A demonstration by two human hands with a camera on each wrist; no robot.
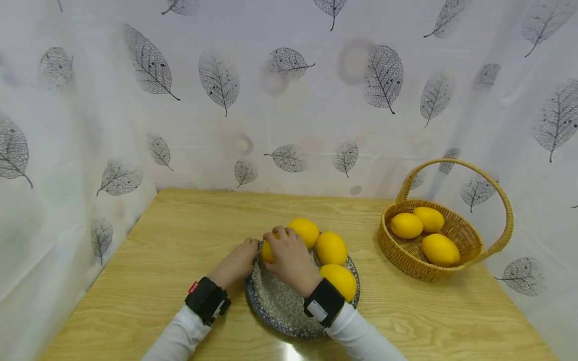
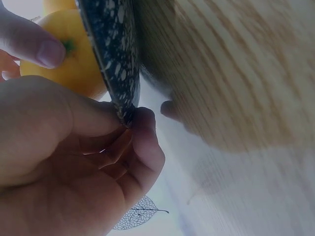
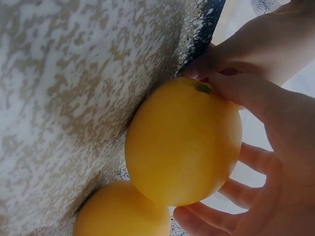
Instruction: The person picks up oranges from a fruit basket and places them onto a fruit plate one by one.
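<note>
Yellow lemon cupped by curled right hand at plate's ten o'clock rim. Left hand pinching that rim, nine o'clock side. Three lemons along plate's far edge; basket at three o'clock.

At your two o'clock stands a woven wicker basket with a tall arched handle, set on the wooden table near its right edge. Inside the basket you see three yellow lemons, two toward the back wall touching each other and one nearer you. The table's pale grain runs left to right, and a bright glare sits on it at your six o'clock. Behind the table, from nine o'clock round to three o'clock, hangs a white curtain printed with grey skeleton leaves; it meets the table's far edge at twelve o'clock and drapes down along both sides.
</note>
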